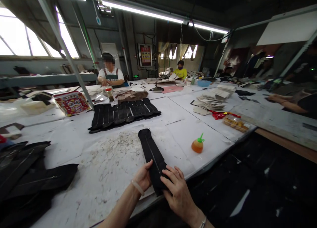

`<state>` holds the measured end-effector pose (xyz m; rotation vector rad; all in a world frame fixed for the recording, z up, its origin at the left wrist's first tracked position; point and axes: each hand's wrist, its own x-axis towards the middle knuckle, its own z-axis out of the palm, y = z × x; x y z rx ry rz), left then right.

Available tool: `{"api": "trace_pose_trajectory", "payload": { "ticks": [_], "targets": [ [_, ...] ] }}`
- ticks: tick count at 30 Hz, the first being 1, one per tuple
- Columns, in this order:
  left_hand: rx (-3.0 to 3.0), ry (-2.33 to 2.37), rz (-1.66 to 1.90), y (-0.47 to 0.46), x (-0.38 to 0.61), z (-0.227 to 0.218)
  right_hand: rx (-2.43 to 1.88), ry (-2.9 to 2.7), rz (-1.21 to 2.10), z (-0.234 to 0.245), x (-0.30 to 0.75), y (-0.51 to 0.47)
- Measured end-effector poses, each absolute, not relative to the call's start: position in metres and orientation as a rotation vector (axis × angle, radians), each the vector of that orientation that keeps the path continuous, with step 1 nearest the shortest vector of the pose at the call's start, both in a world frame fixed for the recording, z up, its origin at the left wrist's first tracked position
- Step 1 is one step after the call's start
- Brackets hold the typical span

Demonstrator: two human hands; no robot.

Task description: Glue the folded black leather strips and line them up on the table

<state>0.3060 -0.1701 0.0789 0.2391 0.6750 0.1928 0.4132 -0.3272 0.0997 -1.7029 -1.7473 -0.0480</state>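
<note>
A long black fabric piece with a zipper point(151, 149) lies on the white table, its near end at the table's front edge. My left hand point(144, 177) grips its left side, thumb on top and the other fingers underneath. On the right side of the near end, my right hand point(175, 188) holds the piece, with bent fingers on top and the thumb at the lower edge. Beyond it rests a row of similar black zippered pieces point(123, 114). To the right stands a small squeeze bottle point(197, 145) of orange liquid with a green nozzle.
More black zippered fabric point(32, 175) is heaped at the left. Grey card pieces point(210, 100) are stacked beyond the bottle, near a clear box point(235, 123) of yellowish items. A metal post point(66, 53) rises at the left. Other people sit around the table; a co-worker's arm point(289, 102) reaches in from the right.
</note>
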Motion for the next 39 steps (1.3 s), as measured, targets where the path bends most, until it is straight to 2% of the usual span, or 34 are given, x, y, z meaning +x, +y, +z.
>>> {"api": "trace_pose_trajectory", "payload": {
  "ticks": [4,9,14,19,25,34,39],
  "targets": [
    [0.236,0.660,0.230,-0.174,0.314,0.079,-1.714,-1.554,-0.137,0.094,0.414,-0.309],
    [0.243,0.708,0.314,-0.181,0.325,0.086,-1.736,-1.108,-0.019,0.086,0.419,-0.294],
    [0.326,0.732,0.373,-0.193,0.328,0.092,-1.740,-0.948,0.044,0.083,0.424,-0.289],
    [0.431,0.798,0.479,-0.199,0.336,0.090,-1.643,-0.787,0.080,0.086,0.428,-0.297],
    [0.331,0.761,0.447,-0.195,0.348,0.093,-1.582,-0.496,0.094,0.075,0.423,-0.325],
    [0.311,0.763,0.482,-0.214,0.365,0.082,-1.654,-0.447,0.011,0.074,0.422,-0.297],
    [0.388,0.791,0.543,-0.215,0.361,0.078,-1.777,-0.986,-0.315,0.073,0.427,-0.304]
  ]
}}
